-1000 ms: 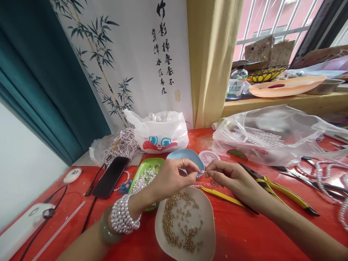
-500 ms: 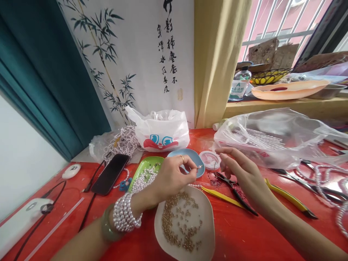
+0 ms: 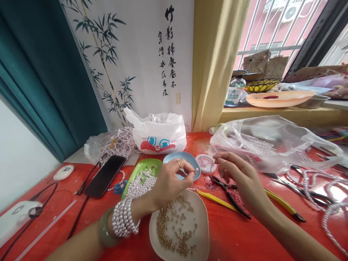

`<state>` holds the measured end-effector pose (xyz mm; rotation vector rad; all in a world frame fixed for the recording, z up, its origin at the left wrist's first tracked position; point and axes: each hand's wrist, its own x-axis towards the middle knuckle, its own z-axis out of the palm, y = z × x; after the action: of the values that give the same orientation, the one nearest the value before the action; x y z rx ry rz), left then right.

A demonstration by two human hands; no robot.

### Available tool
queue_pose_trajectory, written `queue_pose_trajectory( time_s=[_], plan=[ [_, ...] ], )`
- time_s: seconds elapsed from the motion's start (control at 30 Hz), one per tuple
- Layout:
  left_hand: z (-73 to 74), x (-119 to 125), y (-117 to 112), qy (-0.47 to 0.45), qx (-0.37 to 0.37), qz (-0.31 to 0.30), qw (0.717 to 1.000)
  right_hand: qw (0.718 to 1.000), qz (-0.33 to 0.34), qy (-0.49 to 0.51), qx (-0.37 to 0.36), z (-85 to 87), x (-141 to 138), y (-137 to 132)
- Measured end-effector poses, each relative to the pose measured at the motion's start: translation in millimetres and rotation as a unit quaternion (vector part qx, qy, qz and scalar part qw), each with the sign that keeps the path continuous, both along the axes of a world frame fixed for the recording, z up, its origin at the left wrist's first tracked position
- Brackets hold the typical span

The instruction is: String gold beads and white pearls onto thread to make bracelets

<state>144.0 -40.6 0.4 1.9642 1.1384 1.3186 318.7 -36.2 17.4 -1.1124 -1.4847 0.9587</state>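
Observation:
My left hand [image 3: 174,178] is over the far rim of a beige tray [image 3: 206,232] of small gold-coloured beads [image 3: 164,226]. Its thumb and forefinger pinch a small pearly bead [image 3: 196,169], with a thin bit sticking out towards the right. Across from it my right hand [image 3: 237,170] hovers above pliers with black handles [image 3: 231,197]. Its forefinger and thumb tips come together in a pinch; anything between them is too fine to make out. Beside my left wrist lies a green tray [image 3: 133,176] of pearl beads [image 3: 141,186]. A blue dish [image 3: 174,156] sits behind the left hand.
A round clear lid [image 3: 206,159] lies between the hands. Yellow tweezers [image 3: 217,201], yellow-handled pliers [image 3: 284,204], scissors [image 3: 318,197] and bead strands [image 3: 333,214] lie to the right. Plastic bags [image 3: 160,134] stand behind; a phone [image 3: 105,176] is left.
The view has shifted slightly, moving the table things left and down in the picture. My left hand keeps its pinch; my right fingertips have drawn closer together.

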Motion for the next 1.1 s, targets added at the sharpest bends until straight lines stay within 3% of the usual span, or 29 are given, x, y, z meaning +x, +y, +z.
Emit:
queue_pose_trajectory(
  time_s=[0.23,0.33,0.5,0.77,0.9,1.0,1.1],
  plan=[
    [-5.6,2.3,-0.4,-0.005,0.034,0.003,0.999,0.982,0.111,-0.15,0.009,4.2,-6.5,-7.0],
    [-5.7,2.6,-1.2,-0.008,0.029,0.005,1.0,0.985,0.088,-0.147,-0.005,3.3,-5.6,-5.5],
    [-5.4,2.3,-0.7,0.005,0.041,0.014,0.999,0.997,0.046,-0.057,-0.035,5.3,-4.1,-3.7],
    [-5.3,3.3,-0.9,0.024,0.082,0.008,0.996,0.993,0.075,-0.086,-0.026,2.0,-5.7,-1.2],
    [-5.9,1.2,-1.1,0.041,0.102,-0.004,0.994,0.996,0.032,-0.085,0.001,5.9,0.9,1.1],
    [-4.3,-0.1,-0.3,0.052,0.066,-0.005,0.996,0.997,-0.024,-0.067,0.01,12.1,7.8,2.8],
    [-2.1,0.0,0.8,0.05,0.006,-0.016,0.999,0.998,-0.036,-0.046,0.005,15.8,11.4,3.0]
  ],
)
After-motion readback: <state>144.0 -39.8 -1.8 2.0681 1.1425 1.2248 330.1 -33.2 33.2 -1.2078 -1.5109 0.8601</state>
